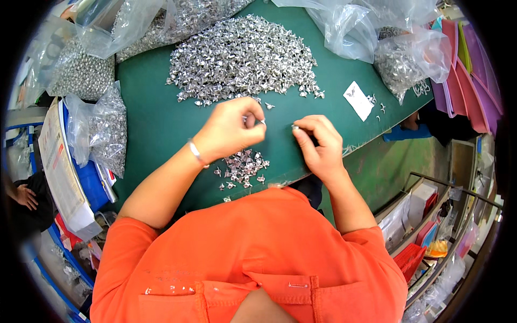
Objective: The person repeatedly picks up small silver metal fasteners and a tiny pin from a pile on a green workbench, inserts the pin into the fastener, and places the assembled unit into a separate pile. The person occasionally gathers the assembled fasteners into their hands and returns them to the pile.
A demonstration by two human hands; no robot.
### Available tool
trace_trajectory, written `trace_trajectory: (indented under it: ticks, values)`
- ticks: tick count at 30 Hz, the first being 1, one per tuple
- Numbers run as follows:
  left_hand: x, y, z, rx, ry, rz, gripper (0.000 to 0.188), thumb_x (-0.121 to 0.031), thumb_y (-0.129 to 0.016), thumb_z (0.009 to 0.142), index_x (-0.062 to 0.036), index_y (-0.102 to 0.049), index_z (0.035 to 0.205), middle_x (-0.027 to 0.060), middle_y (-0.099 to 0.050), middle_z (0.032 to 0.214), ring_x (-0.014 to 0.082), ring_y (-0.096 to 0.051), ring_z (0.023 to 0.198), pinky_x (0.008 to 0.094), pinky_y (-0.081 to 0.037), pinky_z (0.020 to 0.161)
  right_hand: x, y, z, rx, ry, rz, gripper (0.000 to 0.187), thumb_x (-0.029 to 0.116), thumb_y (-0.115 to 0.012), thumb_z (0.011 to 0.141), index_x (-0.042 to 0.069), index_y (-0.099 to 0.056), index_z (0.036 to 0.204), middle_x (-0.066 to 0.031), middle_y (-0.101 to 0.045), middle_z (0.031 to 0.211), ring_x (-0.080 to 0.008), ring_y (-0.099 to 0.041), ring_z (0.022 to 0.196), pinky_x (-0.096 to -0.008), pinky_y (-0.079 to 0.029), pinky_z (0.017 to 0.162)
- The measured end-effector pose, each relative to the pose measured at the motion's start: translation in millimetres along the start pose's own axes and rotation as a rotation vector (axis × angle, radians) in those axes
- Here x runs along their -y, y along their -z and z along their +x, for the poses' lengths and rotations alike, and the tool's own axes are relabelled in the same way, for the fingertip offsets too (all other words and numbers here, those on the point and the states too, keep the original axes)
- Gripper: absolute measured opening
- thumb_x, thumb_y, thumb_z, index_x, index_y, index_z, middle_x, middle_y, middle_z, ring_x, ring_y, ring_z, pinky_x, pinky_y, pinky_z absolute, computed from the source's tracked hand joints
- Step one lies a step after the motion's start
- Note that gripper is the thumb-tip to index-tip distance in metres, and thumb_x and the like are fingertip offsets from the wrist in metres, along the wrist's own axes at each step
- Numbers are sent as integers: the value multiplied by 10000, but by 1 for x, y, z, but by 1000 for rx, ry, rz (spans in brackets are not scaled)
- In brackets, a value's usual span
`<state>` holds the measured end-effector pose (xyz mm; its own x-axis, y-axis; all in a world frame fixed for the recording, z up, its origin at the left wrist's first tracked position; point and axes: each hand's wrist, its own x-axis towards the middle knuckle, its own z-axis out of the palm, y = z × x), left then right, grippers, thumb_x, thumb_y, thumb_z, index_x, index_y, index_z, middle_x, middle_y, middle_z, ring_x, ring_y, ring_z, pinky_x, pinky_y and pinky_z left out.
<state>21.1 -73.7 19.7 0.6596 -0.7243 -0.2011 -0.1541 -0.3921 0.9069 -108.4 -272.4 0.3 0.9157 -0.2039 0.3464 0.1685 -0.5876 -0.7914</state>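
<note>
Over the green tabletop, my left hand (232,128) is closed, thumb and forefinger pinched on a small shiny metal piece that barely shows at the tips. To its right, my right hand (323,144) also pinches a small silvery metal part (294,127) between thumb and fingertips. The two hands are apart, facing each other. Beyond them spreads a large heap of small silvery metal parts (242,56). Nearer to me, below my left wrist, lies a smaller pile of similar metal parts (243,168). One loose part (270,106) sits just past my left hand.
Clear plastic bags of metal pieces stand at the left (107,129), far left (81,67) and far right (401,62). A white card (358,100) lies on the green table (145,91) near a few scattered parts. At the left edge another person's hand (25,196) shows.
</note>
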Motion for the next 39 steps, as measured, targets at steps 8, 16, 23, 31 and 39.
trace_trajectory:
  ticks: [8, 16, 23, 31, 39]
  values:
    - [12, 4, -13, 244, 497, -1325, 363, -339, -452, 1027, -26, -630, 981, 103, -651, 892, 122, -499, 609, 207, -365, 433, 27, -26, 38, 20, 218, 44, 170, 34, -752, 836, 13, -708, 999, -129, -664, 960, -303, -661, 875, -377, -540, 770]
    - [15, 30, -44, -43, 341, -1503, 270, -267, -468, 1060, -69, -583, 917, 1, -480, 770, 67, -392, 545, 200, -306, 418, 1, -23, 38, 218, 240, -161, 140, 15, -705, 835, 34, -684, 972, -116, -647, 941, -318, -626, 914, -388, -517, 795]
    - [28, 27, -57, -160, 323, -1679, 244, -250, -476, 1051, -80, -571, 903, 3, -481, 760, 76, -390, 536, 211, -308, 416, 7, -27, 43, 118, 163, -76, 150, -6, -730, 812, 30, -668, 944, -125, -656, 924, -323, -634, 894, -398, -523, 787]
    - [30, 20, -57, -213, 314, -1706, 250, -250, -478, 1049, -79, -569, 890, 6, -485, 755, 81, -384, 523, 218, -302, 415, -2, -20, 33, 203, 285, -36, 134, -84, -680, 814, 16, -678, 905, -108, -671, 915, -290, -645, 851, -359, -536, 757]
    - [40, 20, -56, -212, 298, -1748, 241, -250, -479, 1051, -83, -565, 900, 10, -488, 759, 84, -393, 525, 222, -307, 415, 3, -22, 21, 106, 184, -147, 198, 6, -690, 882, 12, -685, 1080, -139, -676, 1048, -309, -649, 997, -393, -530, 858]
